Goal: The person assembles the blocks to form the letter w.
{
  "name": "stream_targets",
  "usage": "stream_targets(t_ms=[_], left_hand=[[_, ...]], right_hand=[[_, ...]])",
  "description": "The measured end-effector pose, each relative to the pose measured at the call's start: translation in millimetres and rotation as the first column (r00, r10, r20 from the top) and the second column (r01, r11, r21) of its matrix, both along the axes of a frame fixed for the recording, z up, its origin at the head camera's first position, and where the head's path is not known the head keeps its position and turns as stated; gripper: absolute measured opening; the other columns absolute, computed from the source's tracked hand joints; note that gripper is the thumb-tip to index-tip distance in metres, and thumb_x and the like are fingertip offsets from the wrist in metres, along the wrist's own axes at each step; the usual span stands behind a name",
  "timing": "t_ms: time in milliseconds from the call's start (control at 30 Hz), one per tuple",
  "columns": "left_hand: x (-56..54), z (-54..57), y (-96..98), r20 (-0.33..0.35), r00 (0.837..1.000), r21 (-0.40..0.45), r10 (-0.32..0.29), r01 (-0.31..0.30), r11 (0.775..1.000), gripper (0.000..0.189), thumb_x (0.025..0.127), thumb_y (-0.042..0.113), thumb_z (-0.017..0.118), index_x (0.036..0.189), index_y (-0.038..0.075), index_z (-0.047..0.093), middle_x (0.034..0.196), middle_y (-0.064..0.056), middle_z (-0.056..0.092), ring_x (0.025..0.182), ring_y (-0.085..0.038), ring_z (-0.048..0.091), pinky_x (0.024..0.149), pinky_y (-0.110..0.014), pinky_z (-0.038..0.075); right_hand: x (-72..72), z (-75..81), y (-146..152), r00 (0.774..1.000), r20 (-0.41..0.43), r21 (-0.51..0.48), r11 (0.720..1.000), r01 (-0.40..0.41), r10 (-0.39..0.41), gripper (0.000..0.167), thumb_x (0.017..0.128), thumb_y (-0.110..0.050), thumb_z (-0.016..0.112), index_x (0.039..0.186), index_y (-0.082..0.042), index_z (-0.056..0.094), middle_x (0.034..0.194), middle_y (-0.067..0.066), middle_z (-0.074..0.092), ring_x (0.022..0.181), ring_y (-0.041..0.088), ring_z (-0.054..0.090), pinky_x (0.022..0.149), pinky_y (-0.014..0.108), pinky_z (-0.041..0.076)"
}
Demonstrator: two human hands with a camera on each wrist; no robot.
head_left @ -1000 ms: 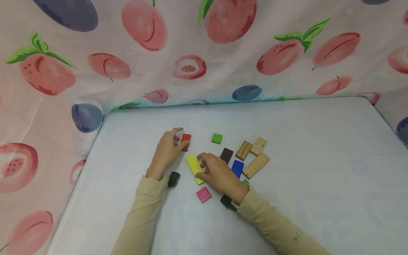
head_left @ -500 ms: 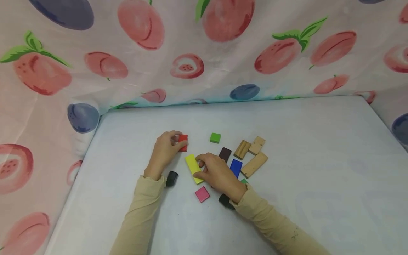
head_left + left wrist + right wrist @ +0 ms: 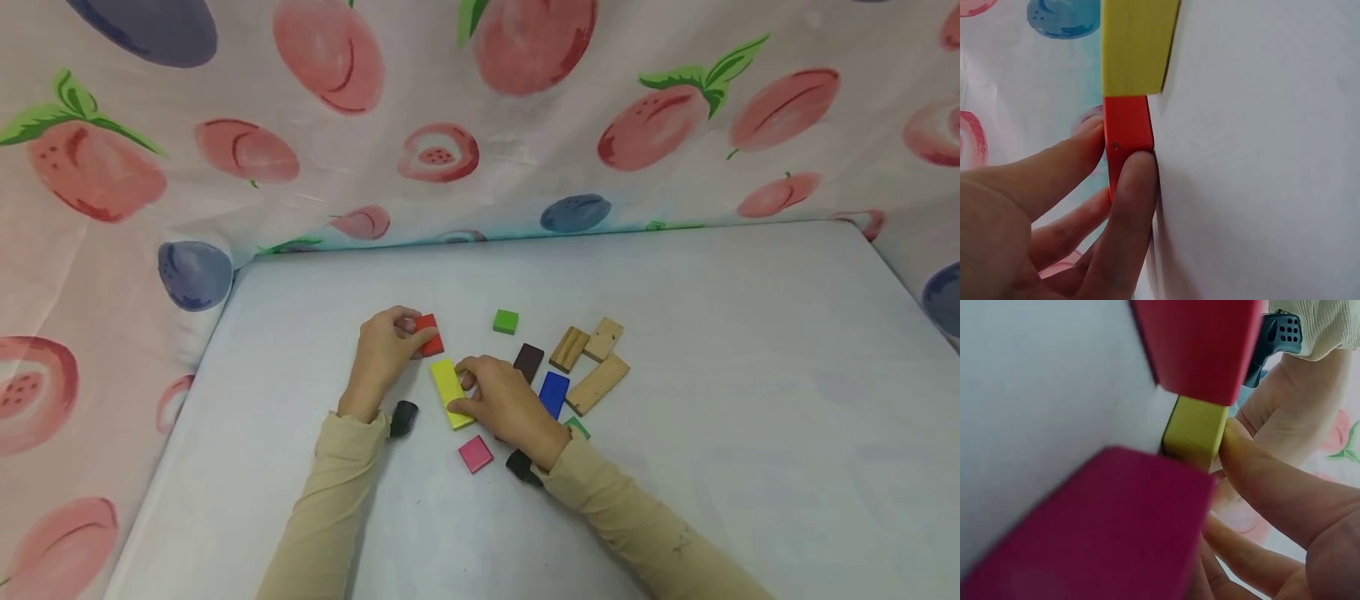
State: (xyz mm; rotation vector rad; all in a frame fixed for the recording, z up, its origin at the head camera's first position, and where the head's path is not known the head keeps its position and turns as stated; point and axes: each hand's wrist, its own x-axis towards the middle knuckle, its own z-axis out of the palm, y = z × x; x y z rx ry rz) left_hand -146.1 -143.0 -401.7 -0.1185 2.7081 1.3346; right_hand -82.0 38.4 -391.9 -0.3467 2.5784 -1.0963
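Observation:
A red block [image 3: 429, 335] lies on the table, pinched at its left side between the thumb and fingers of my left hand [image 3: 381, 352]. Just nearer and to the right is a yellow block [image 3: 447, 382], which my right hand [image 3: 512, 402] grips along its right side with thumb and fingertips. The left wrist view has the yellow block [image 3: 1138, 47] in front of the red block [image 3: 1129, 122]. In the right wrist view a fingertip touches the yellow block [image 3: 1194, 431], while a magenta block [image 3: 1110, 531] and a reddish block [image 3: 1200, 347] fill the foreground.
A pink block [image 3: 476, 454] lies nearer, and a green block [image 3: 506, 322] farther back. Right of my right hand are a dark brown block [image 3: 529, 362], a blue block [image 3: 553, 395], a partly hidden green block [image 3: 577, 427] and several wooden blocks [image 3: 598, 384].
My left hand has closed its fingers on the red block and turned it slightly, so its far end now leans left. The yellow block has shifted slightly left with my right hand.

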Motion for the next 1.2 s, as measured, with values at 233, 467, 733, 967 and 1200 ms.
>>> stream_targets(t_ms=[233, 467, 733, 967, 1200], left_hand=[[0.8, 1.1, 0.2, 0.026, 1.0, 0.036, 0.003, -0.004, 0.999, 0.036, 0.088, 0.017, 0.076, 0.118, -0.001, 0.066, 0.099, -0.014, 0.063, 0.076, -0.02, 0.069, 0.067, -0.027, 0.06], [1.3, 2.1, -3.1, 0.04, 0.999, 0.028, -0.008, 0.007, 1.0, 0.037, 0.089, 0.017, 0.075, 0.119, -0.001, 0.065, 0.101, -0.015, 0.063, 0.08, -0.021, 0.067, 0.067, -0.026, 0.06], [1.5, 4.0, -4.4, 0.03, 0.999, 0.03, -0.029, 0.028, 0.999, 0.037, 0.088, 0.017, 0.077, 0.117, -0.002, 0.066, 0.101, -0.015, 0.064, 0.08, -0.023, 0.07, 0.067, -0.027, 0.061], [2.7, 4.2, -2.9, 0.035, 0.999, 0.036, -0.027, 0.026, 0.999, 0.037, 0.088, 0.017, 0.077, 0.116, -0.003, 0.066, 0.1, -0.015, 0.063, 0.08, -0.021, 0.069, 0.068, -0.026, 0.06], [1.2, 3.7, -2.7, 0.017, 1.0, -0.011, -0.019, 0.019, 1.0, 0.037, 0.088, 0.02, 0.077, 0.115, -0.002, 0.067, 0.098, -0.014, 0.065, 0.083, -0.022, 0.067, 0.071, -0.027, 0.059]], right_hand=[[-3.3, 0.4, -5, 1.0, 0.006, 0.012, 1.0, 0.003, -0.003, 0.045, 0.084, -0.019, 0.08, 0.123, -0.002, 0.064, 0.094, 0.003, 0.064, 0.077, 0.015, 0.056, 0.066, 0.024, 0.048], [-6.4, -0.4, -8, 1.0, 0.017, 0.0, 1.0, 0.006, -0.006, 0.045, 0.084, -0.019, 0.08, 0.123, -0.002, 0.064, 0.095, 0.004, 0.065, 0.075, 0.015, 0.056, 0.065, 0.024, 0.048], [-8.0, -0.7, -10, 1.0, 0.017, 0.009, 1.0, 0.004, -0.004, 0.045, 0.084, -0.019, 0.08, 0.123, -0.002, 0.064, 0.095, 0.004, 0.065, 0.076, 0.015, 0.056, 0.065, 0.024, 0.049], [-10.1, -1.3, -9, 1.0, 0.015, 0.018, 1.0, -0.001, 0.0, 0.045, 0.084, -0.02, 0.08, 0.123, -0.002, 0.064, 0.094, 0.004, 0.066, 0.076, 0.014, 0.057, 0.065, 0.023, 0.05], [-11.7, 1.4, -8, 1.0, 0.02, 0.008, 1.0, -0.003, 0.003, 0.045, 0.084, -0.019, 0.081, 0.122, -0.002, 0.064, 0.094, 0.005, 0.066, 0.076, 0.015, 0.057, 0.065, 0.024, 0.049]])
